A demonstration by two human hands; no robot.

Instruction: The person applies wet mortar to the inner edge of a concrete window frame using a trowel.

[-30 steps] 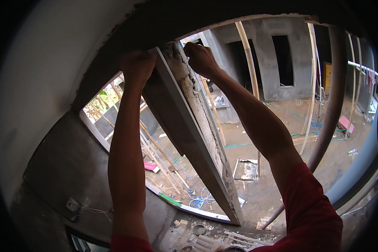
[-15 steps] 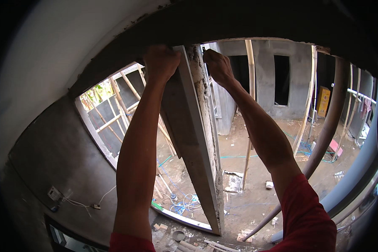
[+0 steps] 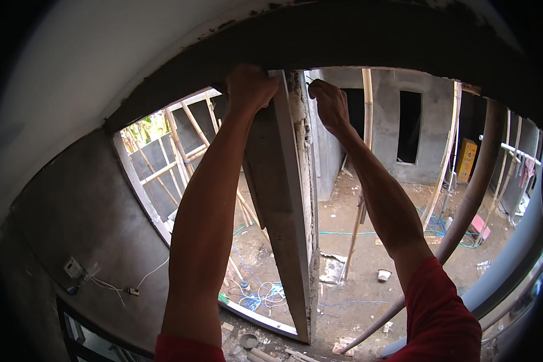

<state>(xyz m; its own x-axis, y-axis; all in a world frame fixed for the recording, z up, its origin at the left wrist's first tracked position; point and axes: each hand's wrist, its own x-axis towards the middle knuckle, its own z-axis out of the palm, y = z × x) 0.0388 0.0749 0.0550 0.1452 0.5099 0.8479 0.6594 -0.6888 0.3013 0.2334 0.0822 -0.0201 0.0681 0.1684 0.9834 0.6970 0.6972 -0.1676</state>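
Observation:
Both my arms reach up to the top of a narrow upright pillar [image 3: 269, 181] under a dark beam [image 3: 320, 36]. A long, straight pale strip [image 3: 295, 181] runs down the pillar's edge beside rough plaster [image 3: 300, 111]. My left hand [image 3: 251, 89] is closed at the strip's top end, on the pillar's left side; its fingertips are hidden. On the other side, slightly apart from the pillar, my right hand [image 3: 330, 105] is closed with bent fingers. Something small and thin shows at its fingertips, too small to name.
A brown pole [image 3: 479, 181] slants at the right, near a thick grey-blue pipe [image 3: 507, 256]. Bamboo poles [image 3: 367, 120] stand beyond the opening. Tangled cables [image 3: 262, 295] and a white bucket [image 3: 384, 275] lie on the ground. A socket [image 3: 72, 266] with wires hangs on the left wall.
The view has shifted, so the pillar and both hands sit a little further right and lower in the picture. Against the pillar, my hands stay in nearly the same places.

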